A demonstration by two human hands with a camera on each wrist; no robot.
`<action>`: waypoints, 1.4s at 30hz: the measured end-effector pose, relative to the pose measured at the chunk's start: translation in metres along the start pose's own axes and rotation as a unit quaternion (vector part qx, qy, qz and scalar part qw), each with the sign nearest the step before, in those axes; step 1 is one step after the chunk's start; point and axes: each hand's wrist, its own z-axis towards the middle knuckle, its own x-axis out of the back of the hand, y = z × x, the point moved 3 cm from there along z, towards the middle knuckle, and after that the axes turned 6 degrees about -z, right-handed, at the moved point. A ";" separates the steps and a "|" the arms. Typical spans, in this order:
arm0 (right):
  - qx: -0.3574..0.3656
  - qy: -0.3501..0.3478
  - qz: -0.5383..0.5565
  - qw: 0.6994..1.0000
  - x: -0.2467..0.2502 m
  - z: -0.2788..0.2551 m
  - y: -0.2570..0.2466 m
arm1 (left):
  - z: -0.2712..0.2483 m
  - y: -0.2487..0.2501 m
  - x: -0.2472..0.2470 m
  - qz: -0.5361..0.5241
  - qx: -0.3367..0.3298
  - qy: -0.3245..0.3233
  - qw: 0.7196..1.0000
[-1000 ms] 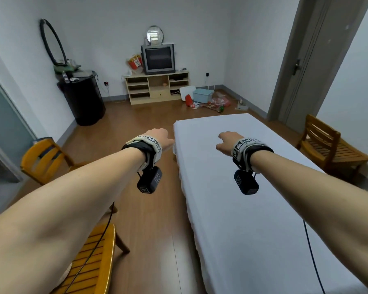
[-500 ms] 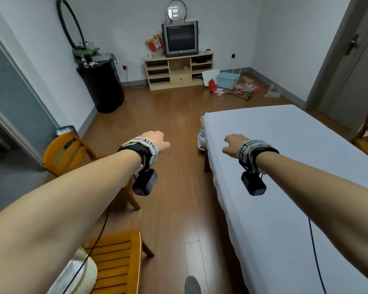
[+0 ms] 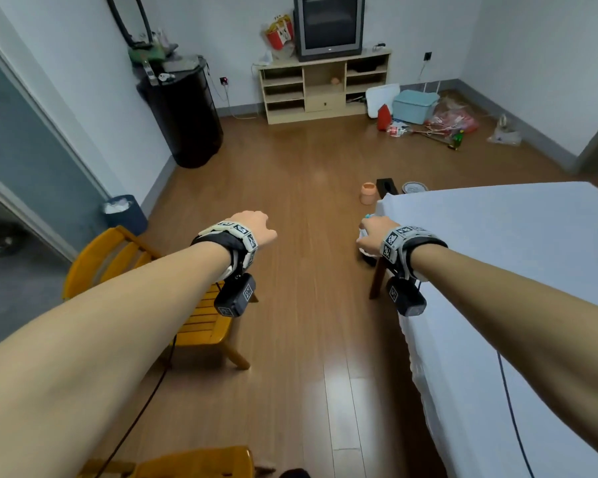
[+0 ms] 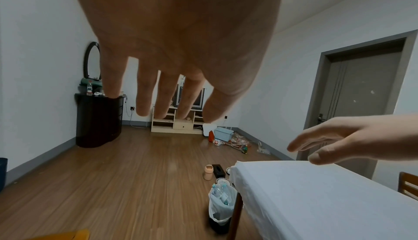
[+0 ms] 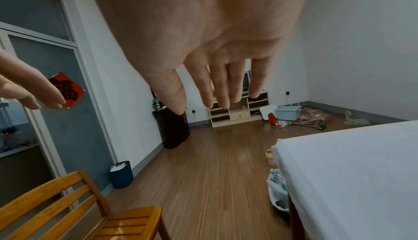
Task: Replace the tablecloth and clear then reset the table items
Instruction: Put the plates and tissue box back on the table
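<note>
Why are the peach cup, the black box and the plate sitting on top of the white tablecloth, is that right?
Not quite. The peach cup, the black box and the plate are sitting on the wooden floor, just past the table's far corner. Nothing lies on the part of the white tablecloth that is visible. The head view and left wrist view show it.

Long wooden-legged table (image 3: 377, 281) draped in a plain white tablecloth (image 3: 518, 270), cloth hanging over the near long edge. On the brown wood-plank floor (image 3: 308, 339) off the table's far corner: peach plastic cup (image 4: 208, 172), black rectangular tissue box (image 4: 218, 169), patterned round plate (image 3: 414, 187); white-lined bin of bottles (image 4: 222, 206) beside the corner leg.
</note>
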 end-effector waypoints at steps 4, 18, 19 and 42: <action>-0.001 0.007 -0.016 1.000 0.017 0.096 -0.002 | 0.111 -0.011 0.010 0.002 -0.026 0.000 1.000; -0.131 0.021 0.026 0.991 0.129 0.400 0.072 | 0.505 0.009 0.112 0.014 -0.125 -0.014 0.992; -0.145 0.017 0.033 0.989 0.131 0.420 0.081 | 0.530 0.016 0.113 0.015 -0.134 -0.015 0.991; -0.267 -0.047 0.101 0.957 0.207 0.964 0.301 | 1.137 0.210 0.191 0.046 -0.233 -0.050 0.970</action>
